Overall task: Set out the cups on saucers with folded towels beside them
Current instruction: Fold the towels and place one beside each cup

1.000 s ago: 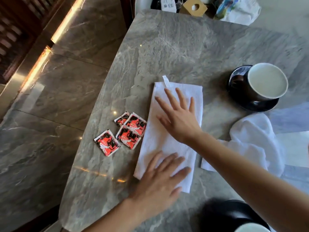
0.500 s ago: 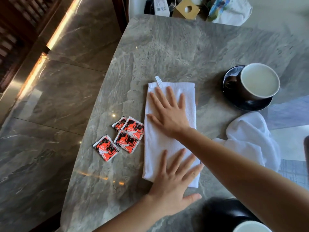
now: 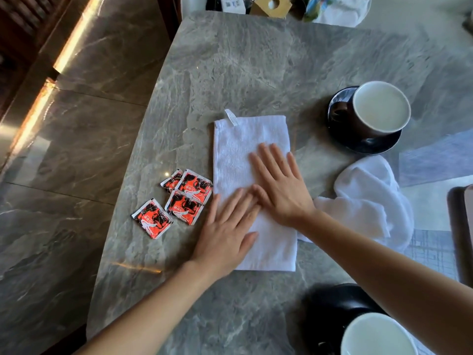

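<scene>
A white folded towel (image 3: pixel 240 147) lies flat on the grey marble table (image 3: pixel 256 67), long side pointing away from me, its label at the far left corner. My left hand (image 3: pixel 227 231) presses flat on its near left part, fingers spread. My right hand (image 3: pixel 277 187) lies flat on its middle right, fingertips touching the left hand's. A dark cup with a white inside (image 3: pixel 378 108) stands on a black saucer (image 3: pixel 368 147) at the right. A second cup (image 3: pixel 376 334) on a black saucer (image 3: pixel 330 306) sits at the bottom right. A crumpled white towel (image 3: pixel 368 198) lies between them.
Several red and black sachets (image 3: pixel 179 201) lie just left of the folded towel. The table's left edge drops to a marble floor (image 3: pixel 64 149). A cardboard box (image 3: pixel 271 5) and bags stand beyond the far edge. A dark tray edge (image 3: pixel 460 226) shows at the right.
The towel has turned from slanted to straight. My right hand slid back toward me along the towel; my left hand moved up onto it, and their fingertips now meet.
</scene>
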Motion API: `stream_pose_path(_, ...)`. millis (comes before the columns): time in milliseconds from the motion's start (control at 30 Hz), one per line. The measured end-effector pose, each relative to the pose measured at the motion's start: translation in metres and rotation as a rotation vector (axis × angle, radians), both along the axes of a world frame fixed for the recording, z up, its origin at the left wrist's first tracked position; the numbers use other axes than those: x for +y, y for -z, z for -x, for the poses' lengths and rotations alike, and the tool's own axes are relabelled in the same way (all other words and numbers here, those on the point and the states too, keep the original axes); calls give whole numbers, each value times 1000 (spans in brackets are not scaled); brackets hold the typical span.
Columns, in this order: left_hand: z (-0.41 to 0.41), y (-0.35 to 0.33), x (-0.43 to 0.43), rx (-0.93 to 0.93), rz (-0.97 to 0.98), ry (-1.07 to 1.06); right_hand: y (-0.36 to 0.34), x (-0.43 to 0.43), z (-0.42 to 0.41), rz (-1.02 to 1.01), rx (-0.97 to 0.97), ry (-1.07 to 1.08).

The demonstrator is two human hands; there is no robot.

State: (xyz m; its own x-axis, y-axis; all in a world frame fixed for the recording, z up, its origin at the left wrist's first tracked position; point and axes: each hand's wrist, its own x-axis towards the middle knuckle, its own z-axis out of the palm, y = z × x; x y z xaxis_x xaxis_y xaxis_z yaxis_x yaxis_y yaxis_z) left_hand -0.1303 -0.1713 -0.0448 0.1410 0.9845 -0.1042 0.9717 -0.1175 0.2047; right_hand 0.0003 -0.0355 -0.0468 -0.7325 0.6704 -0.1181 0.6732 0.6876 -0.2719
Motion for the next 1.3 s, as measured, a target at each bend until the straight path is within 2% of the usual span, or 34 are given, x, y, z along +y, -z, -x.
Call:
stream_pose_path(133, 1, -4, 0, -38, 25, -11, -4, 0, -1, 24, 77, 21)
stream_pose_path(233, 2, -10, -9, -203, 10, -45, -19, -5, -6, 77, 284, 1)
stream_pose_path(300, 3, -15, -21, -276, -49, -40, -28, -14, -16, 59, 400, -118)
stream_pose_path(367, 7, -17, -36, -331, -91, -46, -30, -26, -34, 96, 381, -325)
stream_pose_path(433, 14, -16, -47, -357, -80, -45, -31, -33, -55, 145, 280, -516)
stream_pose_path(500, 23, -13, -51, -391, -62, -31, -30, -34, -71, 103, 145, -650)
stream_pose_path(567, 28, -13, -47, -377, -62, 1, -28, -29, -80, 36, 60, -716)
stream_pose_path(700, 29, -17, -43, -305, -42, 24, -27, -27, -85, -4, 117, -756)
stream_pose_path(933, 11, -26, -42, -147, 55, -72, -32, -33, -82, -33, 166, -589)
stream_pose_path(1033, 10, -25, -39, -131, 67, -87, -38, -34, -77, 124, 201, -438)
stream_pose_path(1133, 11, -25, -36, -213, 22, -110, -42, -32, -74, 318, 251, -202)
stream_pose_path(1300, 24, -26, -29, -516, -58, -325, -41, -29, -71, 372, 316, -46)
